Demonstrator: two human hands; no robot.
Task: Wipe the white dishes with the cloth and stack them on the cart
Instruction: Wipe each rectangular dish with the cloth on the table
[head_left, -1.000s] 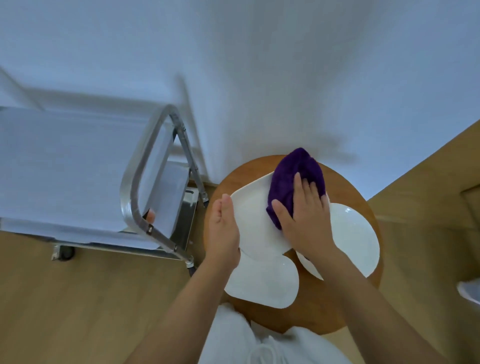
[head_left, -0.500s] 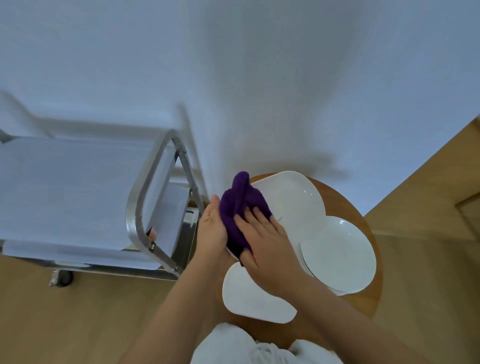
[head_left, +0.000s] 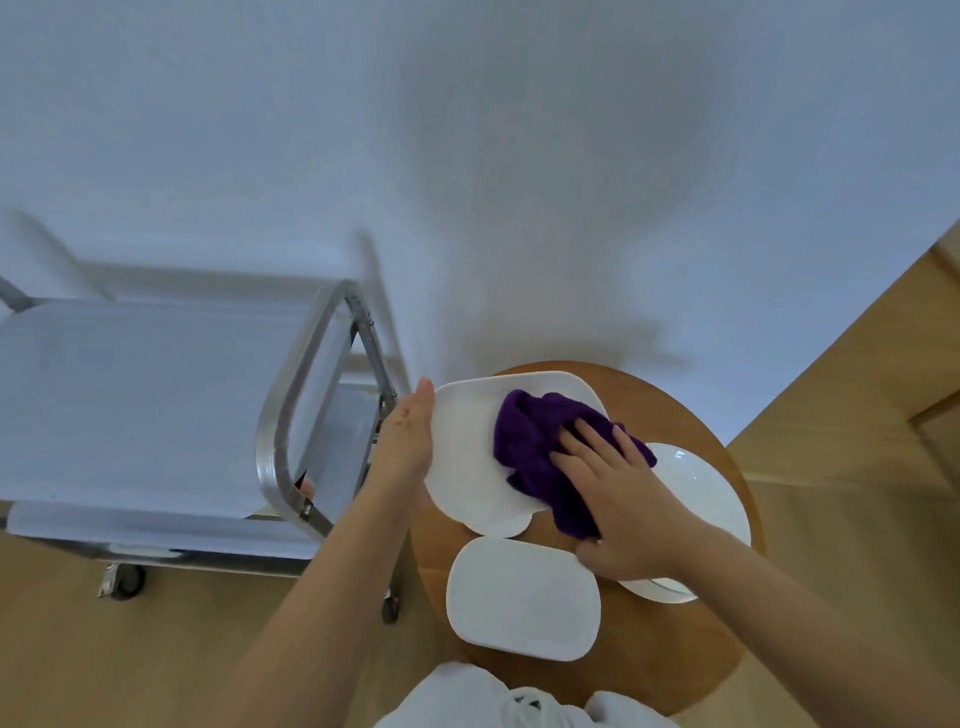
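Right hand (head_left: 623, 499) presses the purple cloth (head_left: 540, 457) flat, fingers spread, onto a white dish (head_left: 467, 452). Left hand (head_left: 408, 441) cups that dish's edge (fingers straight). 2 more dishes (head_left: 522, 597) sit near the right wrist.

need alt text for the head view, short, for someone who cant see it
Seen from above, the right hand presses a purple cloth onto a white dish that the left hand steadies at its edge, over a round wooden table. Two more white dishes lie on the table, and a metal cart stands to the left.
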